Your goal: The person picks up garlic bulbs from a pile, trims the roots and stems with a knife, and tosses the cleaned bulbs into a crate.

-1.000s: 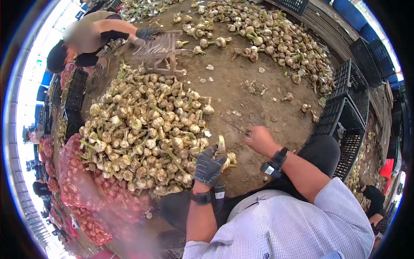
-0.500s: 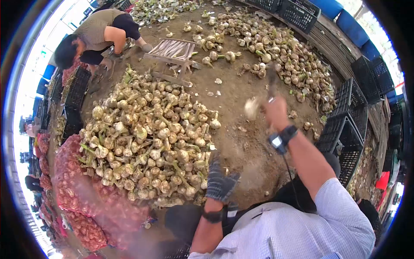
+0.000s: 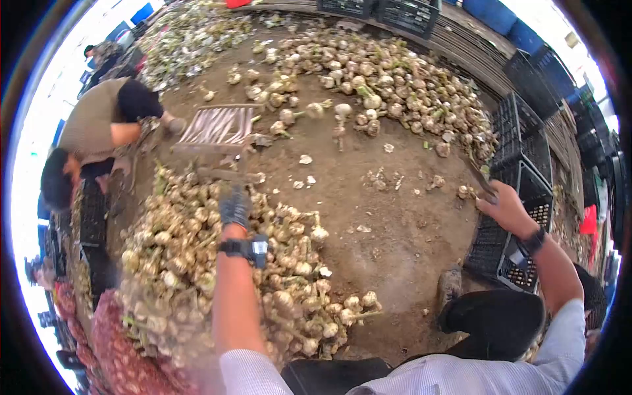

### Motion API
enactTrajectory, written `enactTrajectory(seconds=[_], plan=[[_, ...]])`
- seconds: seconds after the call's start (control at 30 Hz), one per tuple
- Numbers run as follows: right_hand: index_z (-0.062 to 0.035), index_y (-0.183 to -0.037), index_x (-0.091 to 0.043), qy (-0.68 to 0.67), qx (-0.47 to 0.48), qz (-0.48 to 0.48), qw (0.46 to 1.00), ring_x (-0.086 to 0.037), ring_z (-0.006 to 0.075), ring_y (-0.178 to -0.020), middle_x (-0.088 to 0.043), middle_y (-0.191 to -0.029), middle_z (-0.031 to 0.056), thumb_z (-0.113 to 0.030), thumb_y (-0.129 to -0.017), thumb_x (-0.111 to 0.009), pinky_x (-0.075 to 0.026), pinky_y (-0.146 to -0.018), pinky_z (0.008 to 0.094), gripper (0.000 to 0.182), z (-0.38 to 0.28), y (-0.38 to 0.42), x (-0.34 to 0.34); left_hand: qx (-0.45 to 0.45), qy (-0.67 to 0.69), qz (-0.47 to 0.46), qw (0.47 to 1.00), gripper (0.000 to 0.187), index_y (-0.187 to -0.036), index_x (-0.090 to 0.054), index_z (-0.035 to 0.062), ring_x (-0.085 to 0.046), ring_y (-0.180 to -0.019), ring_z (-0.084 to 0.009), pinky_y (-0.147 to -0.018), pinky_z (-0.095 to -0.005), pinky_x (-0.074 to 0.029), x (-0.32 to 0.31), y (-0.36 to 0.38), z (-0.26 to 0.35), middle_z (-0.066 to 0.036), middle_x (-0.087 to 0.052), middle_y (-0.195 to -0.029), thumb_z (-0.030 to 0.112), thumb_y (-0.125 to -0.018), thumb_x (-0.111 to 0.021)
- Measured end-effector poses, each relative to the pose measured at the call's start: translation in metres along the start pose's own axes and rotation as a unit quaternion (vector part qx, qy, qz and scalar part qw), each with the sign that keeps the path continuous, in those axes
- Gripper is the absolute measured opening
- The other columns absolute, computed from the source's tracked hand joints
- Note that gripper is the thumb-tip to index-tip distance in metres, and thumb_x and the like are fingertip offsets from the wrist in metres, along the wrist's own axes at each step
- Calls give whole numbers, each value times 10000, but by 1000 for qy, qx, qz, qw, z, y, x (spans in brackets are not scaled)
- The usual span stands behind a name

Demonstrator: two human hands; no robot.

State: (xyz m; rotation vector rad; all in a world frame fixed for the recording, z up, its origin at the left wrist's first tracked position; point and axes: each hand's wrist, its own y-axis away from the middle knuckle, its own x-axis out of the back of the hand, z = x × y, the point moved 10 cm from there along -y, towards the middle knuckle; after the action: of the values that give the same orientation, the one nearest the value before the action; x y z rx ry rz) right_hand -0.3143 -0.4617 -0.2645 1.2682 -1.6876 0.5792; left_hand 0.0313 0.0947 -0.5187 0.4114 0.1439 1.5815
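Note:
A large heap of garlic bulbs (image 3: 178,230) with stems lies on the dirt floor in front of me at the left. My left hand (image 3: 235,207), in a dark grey glove, reaches over the far part of this heap with fingers stretched forward, somewhat blurred. No bulb shows in it. Out at the right, my bare right hand (image 3: 507,209) is closed around the handle of a knife (image 3: 480,176), its dark blade pointing up and away from me. That hand is beside black plastic crates (image 3: 520,172). Both wrists carry dark bands with small devices.
Another garlic pile (image 3: 395,79) spreads at the back right. A low slatted wooden stool (image 3: 217,125) stands beyond the near heap, beside a bent-over person (image 3: 105,125). Red mesh sacks (image 3: 125,342) sit at the lower left. Loose bulbs and scraps dot the dirt floor (image 3: 395,237).
My left hand has moved forward from the near edge of the heap to over it. My right hand has swung right with the knife; the pale bulb beside it is gone from there. The view has shifted.

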Motion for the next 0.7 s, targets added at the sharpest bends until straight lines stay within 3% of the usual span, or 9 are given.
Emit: enactTrajectory(seconds=[0.07, 0.13, 0.17, 0.23, 0.33, 0.47, 0.53, 0.6, 0.7], plan=[[19, -928, -609, 29, -46, -43, 998, -618, 263, -785, -629, -817, 164, -181, -742, -706, -464, -749, 369, 290, 17, 41, 23, -42, -86, -5, 995, 768, -1375, -412, 3, -548, -1030, -262, -825, -394, -467, 9, -84, -18, -149, -545, -1255, 601, -899, -474], [16, -879, -594, 0, -122, -25, 992, -599, 215, -755, -605, -776, 112, -124, -729, -700, -458, -725, 327, 231, 33, 81, 48, 6, -32, 65, 997, 783, -1340, -456, 15, -568, -920, -266, -738, -421, -480, 7, -107, -5, -131, -592, -1142, 631, -861, -513], [13, -874, -592, -17, -138, 2, 990, -592, 213, -753, -599, -775, 103, -118, -729, -699, -456, -728, 325, 223, 47, 99, 58, 103, 65, 142, 982, 763, -1306, -498, 25, -570, -870, -263, -711, -427, -481, 7, -94, 5, -116, -606, -1085, 634, -847, -535], [7, -866, -586, -51, -168, 58, 983, -578, 209, -750, -586, -771, 84, -106, -730, -697, -451, -735, 321, 209, 80, 134, 80, 21, -9, 134, 991, 646, -1215, -569, 46, -564, -845, -264, -710, -433, -495, 7, -139, 10, -110, -605, -1066, 586, -863, -543], [-1, -861, -582, -26, -299, 35, 953, -561, 199, -776, -574, -784, 76, -89, -732, -687, -443, -764, 324, 188, 80, 164, 97, 110, 95, 95, 985, 544, -1102, -611, 52, -569, -854, -274, -725, -457, -503, -20, -128, 34, -109, -606, -1037, 541, -872, -542], [-4, -865, -589, 67, -193, 108, 973, -555, 166, -774, -576, -764, 63, -82, -725, -688, -439, -760, 306, 188, 87, 187, 115, 99, 171, 68, 978, 374, -997, -593, 98, -573, -788, -274, -660, -471, -500, -31, -126, 37, -100, -595, -930, 452, -882, -553], [-2, -860, -591, 43, -200, 70, 976, -553, 158, -760, -580, -759, 62, -93, -731, -688, -441, -747, 301, 186, 98, 174, 110, 79, 246, -3, 966, 270, -949, -577, 120, -573, -699, -270, -614, -454, -495, 12, -196, -6, -75, -599, -850, 383, -897, -545], [0, -857, -593, 38, -188, 43, 981, -549, 146, -746, -583, -751, 62, -108, -744, -684, -443, -734, 297, 181, 96, 149, 110, -25, 135, 16, 990, 251, -922, -568, 122, -560, -622, -214, -550, -377, -486, 59, -197, 31, -46, -587, -779, 368, -913, -522], [7, -854, -594, -18, -146, 4, 989, -540, 132, -729, -581, -729, 61, -132, -762, -682, -446, -713, 301, 188, 87, 87, 98, -37, 167, -2, 985, 205, -924, -560, 116, -494, -561, -124, -484, -266, -413, 44, -70, 106, -16, -539, -732, 320, -925, -546]])
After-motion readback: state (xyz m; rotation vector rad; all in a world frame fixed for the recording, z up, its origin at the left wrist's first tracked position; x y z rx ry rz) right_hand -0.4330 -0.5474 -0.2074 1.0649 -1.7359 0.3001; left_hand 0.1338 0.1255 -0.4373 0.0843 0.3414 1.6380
